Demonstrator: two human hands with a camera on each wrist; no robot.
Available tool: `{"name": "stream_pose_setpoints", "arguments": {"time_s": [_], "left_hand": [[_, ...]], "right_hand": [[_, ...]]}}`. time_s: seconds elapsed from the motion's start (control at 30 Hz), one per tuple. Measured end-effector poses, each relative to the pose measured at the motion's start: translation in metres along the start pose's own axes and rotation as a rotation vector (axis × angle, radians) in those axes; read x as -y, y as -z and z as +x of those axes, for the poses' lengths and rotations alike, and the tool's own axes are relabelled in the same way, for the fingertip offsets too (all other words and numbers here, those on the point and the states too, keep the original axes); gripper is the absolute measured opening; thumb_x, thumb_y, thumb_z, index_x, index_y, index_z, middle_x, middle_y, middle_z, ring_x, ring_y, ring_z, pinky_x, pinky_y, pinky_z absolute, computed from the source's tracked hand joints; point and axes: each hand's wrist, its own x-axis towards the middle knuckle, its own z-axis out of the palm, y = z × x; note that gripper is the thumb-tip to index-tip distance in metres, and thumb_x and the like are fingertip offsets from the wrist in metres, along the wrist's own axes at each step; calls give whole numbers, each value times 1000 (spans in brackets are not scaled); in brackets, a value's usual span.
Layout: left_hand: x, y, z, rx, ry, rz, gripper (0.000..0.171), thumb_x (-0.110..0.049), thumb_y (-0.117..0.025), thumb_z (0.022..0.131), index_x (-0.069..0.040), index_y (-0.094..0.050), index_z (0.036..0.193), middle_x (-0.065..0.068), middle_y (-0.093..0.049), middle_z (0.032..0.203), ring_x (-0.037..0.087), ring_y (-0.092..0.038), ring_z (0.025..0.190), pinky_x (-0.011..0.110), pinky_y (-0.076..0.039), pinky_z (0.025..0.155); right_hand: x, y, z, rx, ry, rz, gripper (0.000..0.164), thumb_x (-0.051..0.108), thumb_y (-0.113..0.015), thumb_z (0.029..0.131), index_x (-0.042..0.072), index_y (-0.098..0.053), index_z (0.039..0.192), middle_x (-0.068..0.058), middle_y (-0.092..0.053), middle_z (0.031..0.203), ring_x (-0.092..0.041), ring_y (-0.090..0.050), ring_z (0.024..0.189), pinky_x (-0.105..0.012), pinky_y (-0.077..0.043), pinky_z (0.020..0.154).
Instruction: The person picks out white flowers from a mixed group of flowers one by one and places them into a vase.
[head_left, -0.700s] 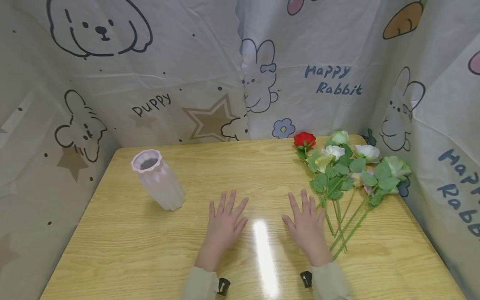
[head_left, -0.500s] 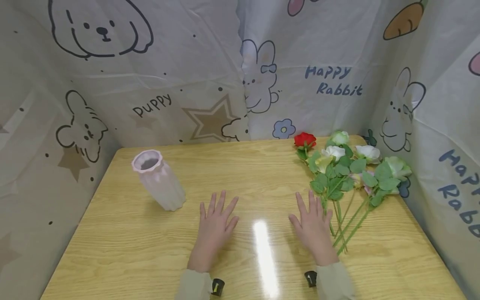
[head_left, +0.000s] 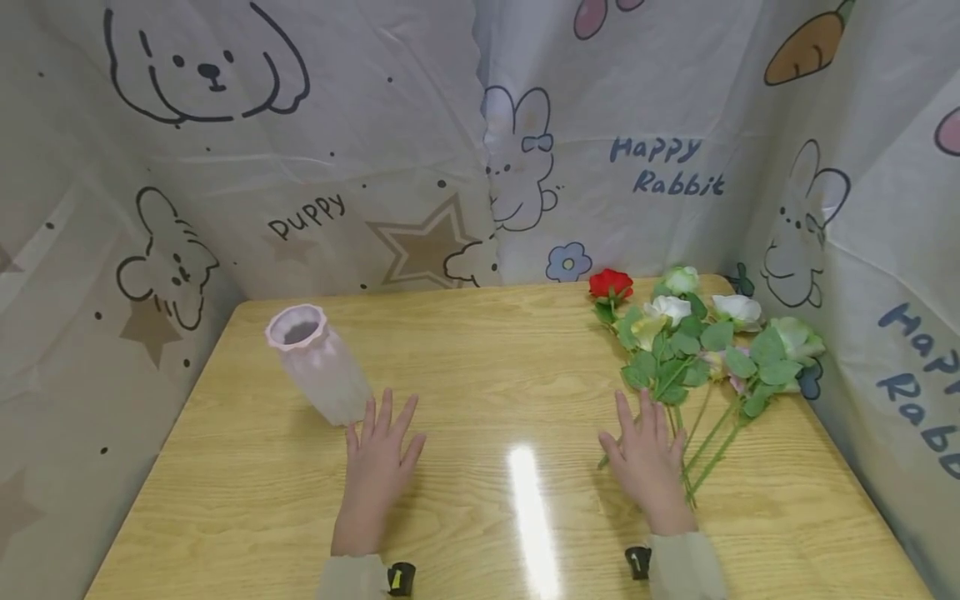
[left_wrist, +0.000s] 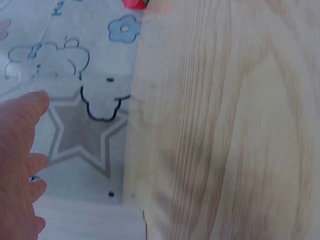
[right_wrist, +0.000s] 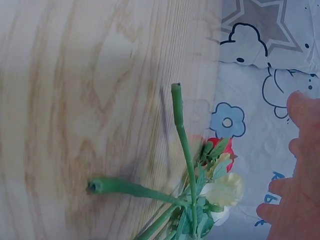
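My left hand (head_left: pixel 377 467) is spread with straight fingers beside a pale pink-and-white fluted vase (head_left: pixel 322 371) at the table's left. Its fingertips overlap the vase's base in the head view; contact cannot be told. In the left wrist view, part of this hand (left_wrist: pixel 17 165) shows at the left edge. My right hand (head_left: pixel 648 467), fingers extended, is over the stems of several artificial roses (head_left: pixel 693 342), hiding some of them. Green stem ends (right_wrist: pixel 177 105) point up in the right wrist view, apart from the visible right hand (right_wrist: pixel 300 185). Neither hand holds anything.
The roses lie loosely together at the right of the wooden table (head_left: pixel 480 358), a red bloom (head_left: pixel 611 283) at the back. Printed cloth (head_left: pixel 420 100) hangs behind and along both sides. A bright light streak (head_left: pixel 534 525) reflects off the tabletop between the hands.
My left hand has moved left, up to the vase. The right hand has shifted right over the flower stems. The vase and roses lie where they were.
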Motion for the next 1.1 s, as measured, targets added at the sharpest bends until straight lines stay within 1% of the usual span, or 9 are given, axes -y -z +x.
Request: {"name": "stream_pose_setpoints", "arguments": {"time_s": [0.17, 0.3, 0.43, 0.5, 0.6, 0.73, 0.87, 0.97, 1.1], "left_hand": [[16, 8, -4, -5, 40, -7, 53, -33, -46, 93, -15, -28, 140, 23, -16, 143, 44, -12, 129, 69, -12, 93], [30, 12, -8, -50, 70, -38, 52, -32, -46, 93, -13, -31, 139, 24, -18, 143, 45, -16, 127, 69, -13, 92], [43, 17, -14, -93, 103, -55, 50, -32, -46, 93, -11, -35, 137, 24, -21, 142, 45, -22, 125, 69, -14, 91], [50, 22, -17, -100, 123, -58, 49, -32, -46, 93, -11, -36, 136, 22, -24, 141, 43, -23, 125, 71, -14, 89], [61, 30, -18, -80, 164, -55, 49, -33, -42, 95, -10, -33, 137, 24, -25, 140, 45, -23, 124, 72, -14, 88], [77, 44, -15, -42, 216, -68, 53, -37, -34, 97, -8, -24, 140, 31, -24, 137, 50, -25, 120, 71, -15, 87], [92, 57, -8, -45, 259, -80, 59, -40, -31, 97, -3, -18, 141, 33, -25, 135, 49, -28, 119, 70, -18, 87], [100, 66, -3, -58, 292, -102, 63, -42, -32, 96, -2, -16, 142, 32, -23, 137, 49, -27, 120, 68, -19, 88], [107, 75, 5, -71, 312, -123, 70, -46, -36, 93, -1, -13, 142, 29, -23, 138, 51, -30, 116, 65, -24, 87]], "right_hand": [[-4, 2, -1, 5, -16, 9, 65, 47, -31, 94, 9, -13, 143, -25, 0, 144, -48, -2, 128, -73, 0, 88], [-6, 2, -2, 1, -21, 20, 65, 48, -30, 94, 9, -13, 144, -25, 0, 145, -48, -2, 128, -73, 0, 89], [-7, 4, -3, -1, -24, 30, 63, 45, -33, 94, 10, -15, 143, -25, 0, 145, -49, -2, 127, -73, 0, 88], [-8, 4, -4, 0, -27, 34, 63, 44, -34, 95, 9, -15, 143, -25, -1, 144, -50, -1, 127, -73, 0, 88], [-10, 5, -5, 12, -37, 29, 63, 44, -33, 95, 11, -13, 144, -25, 1, 144, -49, 0, 127, -72, 1, 89], [-14, 6, -6, 17, -45, 11, 63, 46, -30, 95, 13, -9, 145, -26, 1, 144, -49, 0, 127, -73, 1, 88], [-18, 7, -8, 15, -49, 26, 63, 44, -31, 95, 13, -8, 145, -27, 1, 144, -49, 1, 127, -74, 2, 87], [-21, 7, -9, 13, -51, 51, 62, 40, -35, 95, 12, -10, 144, -27, 2, 143, -49, 2, 127, -74, 3, 85], [-23, 5, -12, 9, -57, 51, 60, 34, -40, 95, 9, -14, 143, -28, 1, 143, -50, 0, 126, -75, 3, 85]]}}
